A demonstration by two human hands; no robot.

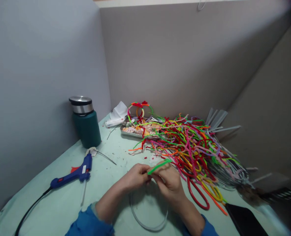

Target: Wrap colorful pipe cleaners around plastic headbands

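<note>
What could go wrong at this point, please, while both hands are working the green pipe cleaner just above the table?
The green pipe cleaner is pinched between the left hand and right hand; its wire end might prick a finger. The glue gun lies close to the left arm with its cord trailing off the table edge, so a snag could drag it. The pile of pipe cleaners by the right hand could tangle with the piece.

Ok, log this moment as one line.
left hand: pinching green pipe cleaner | right hand: pinching same | pipe cleaner pile: right | glue gun: left, untouched
</note>
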